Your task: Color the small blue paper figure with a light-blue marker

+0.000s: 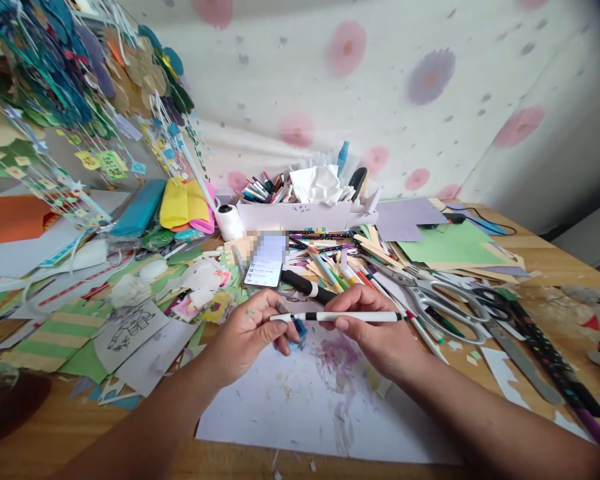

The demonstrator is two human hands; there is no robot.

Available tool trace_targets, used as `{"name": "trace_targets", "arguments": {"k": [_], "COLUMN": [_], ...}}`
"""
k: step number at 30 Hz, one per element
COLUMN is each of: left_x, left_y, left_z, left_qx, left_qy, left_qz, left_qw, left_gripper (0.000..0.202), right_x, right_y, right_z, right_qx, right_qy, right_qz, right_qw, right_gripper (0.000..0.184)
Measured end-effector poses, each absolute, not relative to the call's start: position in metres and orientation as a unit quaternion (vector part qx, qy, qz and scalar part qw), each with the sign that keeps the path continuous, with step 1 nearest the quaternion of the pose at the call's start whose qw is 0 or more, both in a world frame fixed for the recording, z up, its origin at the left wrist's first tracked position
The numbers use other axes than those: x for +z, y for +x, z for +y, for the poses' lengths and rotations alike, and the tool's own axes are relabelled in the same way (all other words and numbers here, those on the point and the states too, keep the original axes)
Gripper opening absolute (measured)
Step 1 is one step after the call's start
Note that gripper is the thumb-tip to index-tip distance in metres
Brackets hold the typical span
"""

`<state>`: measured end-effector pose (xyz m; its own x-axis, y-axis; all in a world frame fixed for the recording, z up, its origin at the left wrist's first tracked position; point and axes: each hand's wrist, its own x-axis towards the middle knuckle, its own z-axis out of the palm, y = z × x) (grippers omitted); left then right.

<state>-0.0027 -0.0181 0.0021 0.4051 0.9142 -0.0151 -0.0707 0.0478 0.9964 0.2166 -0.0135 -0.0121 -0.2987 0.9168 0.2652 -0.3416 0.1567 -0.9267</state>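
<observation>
My right hand [380, 333] grips a white marker pen [350, 317] held level above a white sheet of paper [300, 407]. The sheet carries purple and blue colour smudges. My left hand [250, 333] pinches the pen's left end, its cap, between thumb and fingers. Both hands hover over the near middle of the wooden table [545, 260]. A black marker [307, 287] lies just beyond the hands.
Large scissors [430, 297] lie to the right of the hands. Loose pens [330, 263], coloured paper, a phone [266, 263] and a white box of pens and tissue [305, 213] crowd the back. Paper cut-outs and a drawing [130, 327] cover the left.
</observation>
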Motion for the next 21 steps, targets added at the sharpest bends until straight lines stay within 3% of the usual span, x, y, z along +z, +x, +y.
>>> {"name": "trace_targets", "arguments": {"k": [5, 11, 15, 18, 21], "left_x": [0.001, 0.000, -0.001, -0.002, -0.003], "left_y": [0.001, 0.005, 0.003, -0.004, -0.009], "left_z": [-0.020, -0.024, -0.019, -0.012, -0.011], "left_qx": [0.366, 0.405, 0.381, 0.356, 0.282], "left_qy": [0.586, 0.646, 0.687, 0.723, 0.748], "left_qz": [0.380, 0.416, 0.433, 0.501, 0.578], "left_qw": [0.615, 0.496, 0.442, 0.316, 0.163], "left_gripper": [0.030, 0.029, 0.026, 0.028, 0.053], "right_x": [-0.015, -0.011, -0.011, -0.011, -0.010], "right_y": [0.213, 0.198, 0.196, 0.209, 0.234], "right_z": [-0.014, -0.015, -0.012, -0.004, 0.011], "right_qx": [0.573, 0.511, 0.384, 0.268, 0.194], "right_qy": [-0.293, -0.302, -0.333, -0.354, -0.356], "right_qz": [-0.567, -0.577, -0.674, -0.750, -0.806], "right_qw": [0.514, 0.562, 0.536, 0.490, 0.432], "right_gripper": [0.014, 0.018, 0.025, 0.023, 0.015]}}
